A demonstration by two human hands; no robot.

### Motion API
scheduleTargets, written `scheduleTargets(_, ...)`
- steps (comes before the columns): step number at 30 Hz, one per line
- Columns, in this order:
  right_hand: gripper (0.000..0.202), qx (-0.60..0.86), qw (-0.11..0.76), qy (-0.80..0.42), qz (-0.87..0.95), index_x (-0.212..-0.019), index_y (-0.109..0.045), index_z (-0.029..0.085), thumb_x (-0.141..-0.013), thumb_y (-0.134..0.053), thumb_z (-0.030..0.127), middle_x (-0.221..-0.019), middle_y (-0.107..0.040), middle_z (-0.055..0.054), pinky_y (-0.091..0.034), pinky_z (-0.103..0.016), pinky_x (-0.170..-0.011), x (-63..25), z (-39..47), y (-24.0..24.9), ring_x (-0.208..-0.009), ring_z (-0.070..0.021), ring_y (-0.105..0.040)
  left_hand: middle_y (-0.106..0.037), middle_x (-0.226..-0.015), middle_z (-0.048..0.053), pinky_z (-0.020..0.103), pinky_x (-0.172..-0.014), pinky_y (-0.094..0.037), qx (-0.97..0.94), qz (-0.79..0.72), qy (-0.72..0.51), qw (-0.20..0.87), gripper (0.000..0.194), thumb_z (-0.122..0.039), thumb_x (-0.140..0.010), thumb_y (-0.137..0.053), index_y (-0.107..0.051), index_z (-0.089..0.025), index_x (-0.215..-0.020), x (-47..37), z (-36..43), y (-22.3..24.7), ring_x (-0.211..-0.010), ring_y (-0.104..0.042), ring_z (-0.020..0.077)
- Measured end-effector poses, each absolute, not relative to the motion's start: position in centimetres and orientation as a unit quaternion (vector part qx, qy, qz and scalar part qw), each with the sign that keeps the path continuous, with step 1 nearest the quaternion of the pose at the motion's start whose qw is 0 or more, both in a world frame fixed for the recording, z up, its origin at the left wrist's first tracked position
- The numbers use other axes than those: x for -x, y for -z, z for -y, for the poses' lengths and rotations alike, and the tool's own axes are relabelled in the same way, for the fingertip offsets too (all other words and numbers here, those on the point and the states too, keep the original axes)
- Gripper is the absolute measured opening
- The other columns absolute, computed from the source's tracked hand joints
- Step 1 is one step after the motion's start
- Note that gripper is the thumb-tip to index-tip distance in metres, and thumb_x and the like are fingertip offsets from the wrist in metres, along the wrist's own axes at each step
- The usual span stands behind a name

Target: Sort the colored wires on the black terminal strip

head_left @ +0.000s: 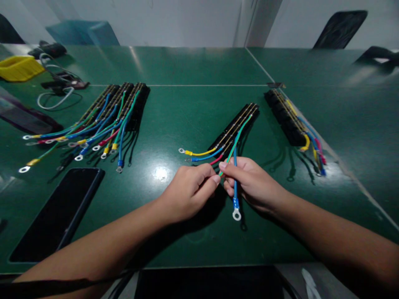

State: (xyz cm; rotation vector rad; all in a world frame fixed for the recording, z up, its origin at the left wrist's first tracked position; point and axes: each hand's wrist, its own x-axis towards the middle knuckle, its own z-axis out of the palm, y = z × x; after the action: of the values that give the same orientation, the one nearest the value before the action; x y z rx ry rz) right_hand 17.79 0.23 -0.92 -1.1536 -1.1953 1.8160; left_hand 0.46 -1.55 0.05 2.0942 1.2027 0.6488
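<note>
In front of me a black terminal strip [232,128] lies slanted on the table, with coloured wires running from it. My left hand [195,189] pinches the lower end of its green wire [239,135]; the wire's tip is hidden in the fingers. Close beside it, my right hand [249,180] grips the same green wire between thumb and fingers. A blue wire [235,182] with a ring lug [237,214] hangs down past the right fingers. Left of the hands, a yellow wire [202,153] and another blue wire [207,158] stick out, both ending in ring lugs.
Several similar wired strips [124,104] lie at the left, their lugs pointing toward me. Another strip [285,118] lies at the right by the table seam. A phone [59,211] rests front left. A yellow bin [20,68] and a white cable [56,104] are farther back.
</note>
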Motion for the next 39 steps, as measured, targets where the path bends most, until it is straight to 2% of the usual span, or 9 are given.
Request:
scheduleTargets(16, 0.021, 0.444, 0.337, -0.704, 0.441, -0.069, -0.051, 0.018, -0.083, -0.059, 0.031, -0.048, -0.050, 0.005, -0.033, -0.020, -0.043, -17.87, -0.21, 0.88, -0.042, -0.0084, -0.046, -0.057, -0.056, -0.002, 0.018, -0.049, -0.034, -0.785, -0.461, -0.254, 0.326, 0.027, -0.031, -0.091, -0.045, -0.059, -0.015, -0.075, -0.41, 1.59, -0.07, -0.051, -0.049, 0.0084)
scheduleTargets(21, 0.021, 0.455, 0.339, -0.690, 0.449, -0.068, -0.054, 0.017, -0.081, -0.062, 0.031, -0.048, -0.050, 0.005, -0.034, -0.020, -0.043, -17.77, -0.20, 0.86, -0.042, -0.0078, -0.046, -0.057, -0.057, -0.002, 0.018, -0.047, -0.033, -0.762, -0.460, -0.264, 0.371, 0.023, -0.032, -0.088, -0.051, -0.061, -0.014, -0.079, -0.52, 1.66, 0.00, -0.051, -0.049, 0.0081)
scheduleTargets(26, 0.022, 0.460, 0.335, -0.691, 0.445, -0.068, -0.052, 0.017, -0.082, -0.061, 0.030, -0.049, -0.049, 0.005, -0.034, -0.019, -0.043, -17.84, -0.23, 0.82, -0.042, -0.0073, -0.045, -0.059, -0.060, -0.001, 0.019, -0.049, -0.034, -0.753, -0.457, -0.250, 0.401, 0.029, -0.034, -0.091, -0.046, -0.063, -0.014, -0.078, -0.49, 1.60, 0.02, -0.053, -0.049, 0.0082)
scheduleTargets(30, 0.020, 0.452, 0.342, -0.692, 0.447, -0.069, -0.053, 0.017, -0.082, -0.060, 0.030, -0.049, -0.050, 0.005, -0.034, -0.019, -0.044, -17.88, -0.28, 0.90, -0.043, -0.0076, -0.046, -0.057, -0.058, -0.002, 0.018, -0.049, -0.033, -0.761, -0.465, -0.238, 0.386, 0.031, -0.033, -0.092, -0.045, -0.061, -0.014, -0.074, -0.47, 1.41, -0.02, -0.052, -0.048, 0.0081)
scheduleTargets(35, 0.016, 0.450, 0.352, -0.680, 0.460, -0.076, -0.059, 0.015, -0.082, -0.061, 0.030, -0.054, -0.053, 0.003, -0.034, -0.020, -0.045, -17.76, -0.27, 0.88, -0.045, -0.0076, -0.046, -0.057, -0.059, -0.002, 0.019, -0.050, -0.032, -0.774, -0.463, -0.257, 0.348, 0.028, -0.031, -0.091, -0.046, -0.060, -0.013, -0.075, -0.51, 1.38, -0.01, -0.053, -0.047, 0.0083)
scheduleTargets(39, 0.017, 0.447, 0.353, -0.688, 0.450, -0.074, -0.059, 0.015, -0.082, -0.063, 0.029, -0.058, -0.054, 0.003, -0.037, -0.019, -0.047, -17.67, -0.29, 0.75, -0.048, -0.0070, -0.049, -0.059, -0.059, -0.002, 0.019, -0.050, -0.032, -0.776, -0.465, -0.265, 0.334, 0.027, -0.032, -0.091, -0.047, -0.063, -0.014, -0.078, -0.56, 1.64, 0.13, -0.052, -0.049, 0.0084)
